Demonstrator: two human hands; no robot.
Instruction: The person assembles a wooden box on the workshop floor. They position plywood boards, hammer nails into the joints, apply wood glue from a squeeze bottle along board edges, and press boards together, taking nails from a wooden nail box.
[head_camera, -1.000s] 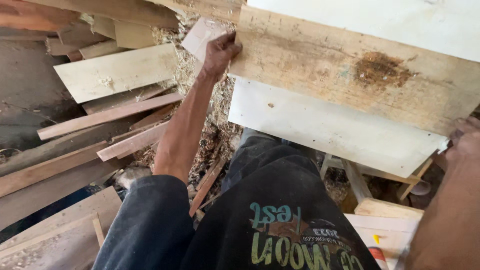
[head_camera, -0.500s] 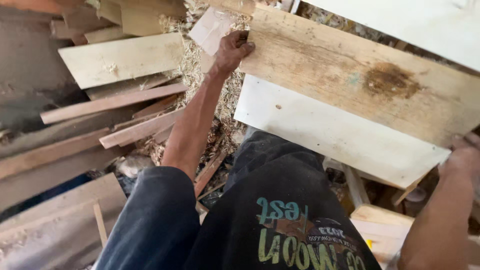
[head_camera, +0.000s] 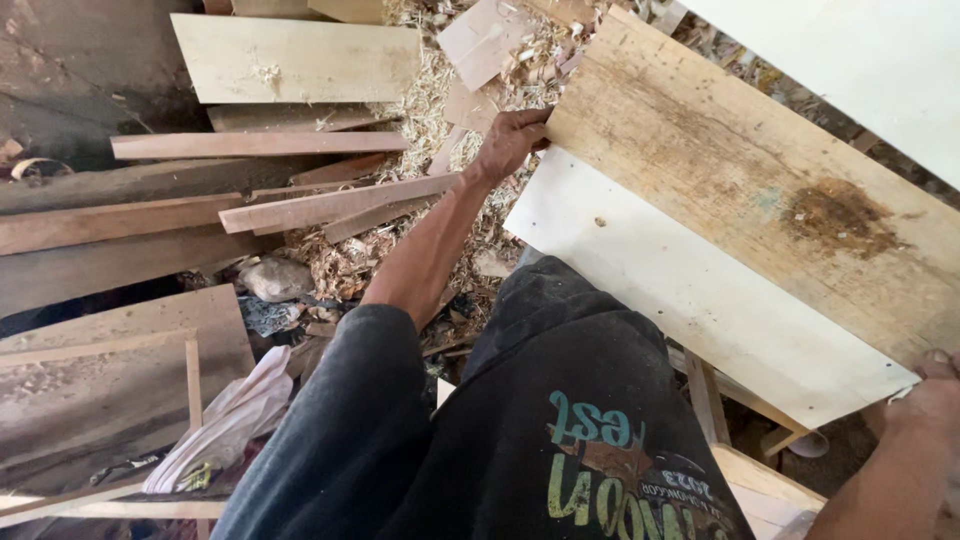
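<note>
Gripping the far end of a long weathered brown wooden plank with a dark stain (head_camera: 760, 190), my left hand (head_camera: 508, 140) has its fingers curled over the plank's short edge, the arm stretched out ahead of me. My right hand (head_camera: 928, 395) sits at the plank's near end at the lower right edge of view, touching its corner, though I cannot tell whether it is clenched on the wood or only pressed against it (most of it is cut off by the frame). The plank runs diagonally from upper centre to lower right, lying on top of a pale white-faced board (head_camera: 690, 300) that juts out beneath it. Below my left arm the ground is covered in wood shavings and sawdust (head_camera: 430, 110), with a heap of rough timber offcuts and slats (head_camera: 250, 190) to the left. A grey stone (head_camera: 275, 278) lies among the shavings, and a crumpled white plastic bag (head_camera: 225, 425) rests near my left elbow.
</note>
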